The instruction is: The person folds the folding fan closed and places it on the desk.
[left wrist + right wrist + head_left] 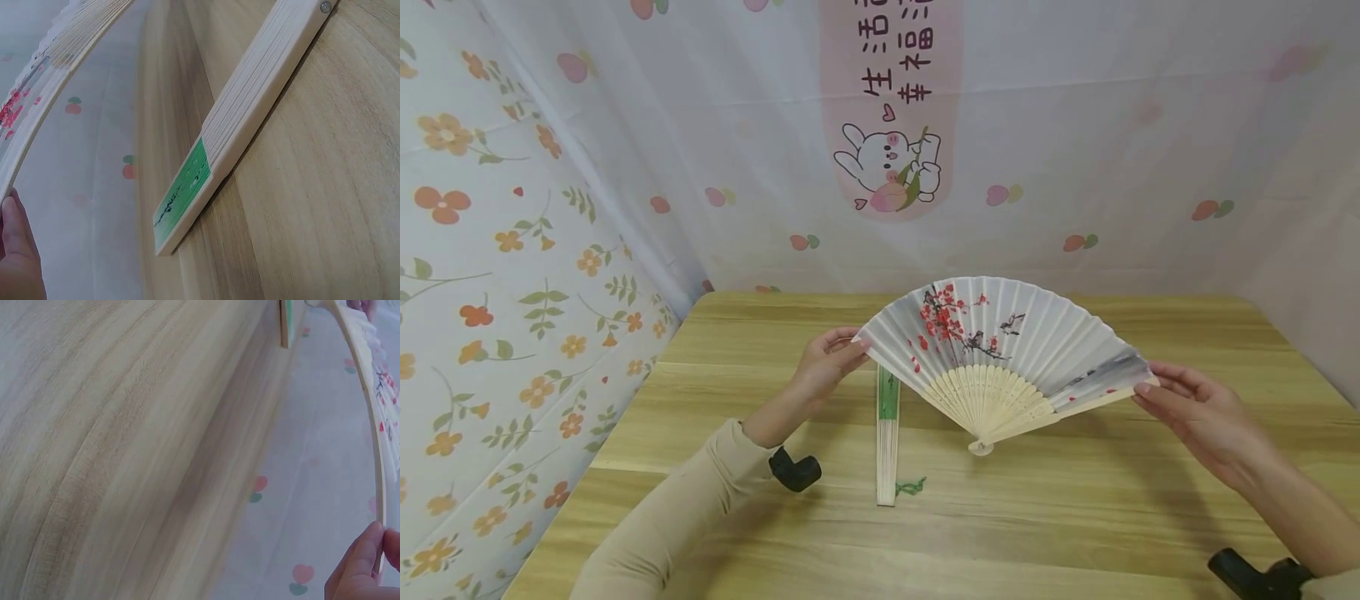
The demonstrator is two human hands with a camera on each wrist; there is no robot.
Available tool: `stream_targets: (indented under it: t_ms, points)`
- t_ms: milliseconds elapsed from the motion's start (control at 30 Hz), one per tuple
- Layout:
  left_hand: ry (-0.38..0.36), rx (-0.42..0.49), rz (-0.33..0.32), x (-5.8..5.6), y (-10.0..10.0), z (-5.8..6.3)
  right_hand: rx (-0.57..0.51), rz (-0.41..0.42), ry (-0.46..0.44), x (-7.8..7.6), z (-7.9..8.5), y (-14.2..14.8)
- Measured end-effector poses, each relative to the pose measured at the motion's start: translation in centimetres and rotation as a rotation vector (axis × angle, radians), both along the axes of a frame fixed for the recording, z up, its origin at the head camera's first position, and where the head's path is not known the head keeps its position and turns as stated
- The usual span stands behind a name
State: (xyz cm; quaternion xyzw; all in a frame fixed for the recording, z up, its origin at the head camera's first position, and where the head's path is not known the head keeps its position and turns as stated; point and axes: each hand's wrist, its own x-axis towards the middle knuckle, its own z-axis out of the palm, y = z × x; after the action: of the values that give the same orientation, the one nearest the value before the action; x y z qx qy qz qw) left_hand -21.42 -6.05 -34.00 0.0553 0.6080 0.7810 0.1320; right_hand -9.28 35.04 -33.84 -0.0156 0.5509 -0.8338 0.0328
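A folding fan (992, 333) is spread wide in the head view, its pale cloth painted with red blossoms and small birds above light wooden ribs. My left hand (829, 367) pinches its left outer edge near the top corner. At the opposite corner, my right hand (1206, 417) grips the end rib between thumb and fingers, as the right wrist view also shows at the fan's edge rib (377, 456). Below and left of it, a folded green fan (887, 442) lies on the table, its rivet end toward me; its green part (183, 190) shows plainly in the left wrist view.
The wooden table (1037, 533) reaches back to a white printed curtain (737, 150). A flowered curtain (512, 275) hangs along the left side. A green tassel cord (912, 487) lies beside the folded fan. Black wrist mounts (795, 471) sit under the forearms.
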Motion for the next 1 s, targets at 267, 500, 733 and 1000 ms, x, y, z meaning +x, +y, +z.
stream_targets:
  t_ms: [267,500,733,1000]
  points:
    - [0.003,0.026,0.0,0.1,-0.1,0.1,-0.018,-0.015,-0.016,0.0,0.5,-0.4]
    - [0.034,-0.003,0.012,0.1,-0.2,0.2,0.012,-0.039,0.008,-1.0,-1.2,0.9]
    - [0.014,0.064,0.023,0.1,-0.2,0.3,0.139,-0.117,0.026,-2.8,-4.7,3.7]
    - [0.0,0.097,0.032,0.2,0.0,0.3,-0.003,-0.059,0.04,-0.6,0.1,-0.7]
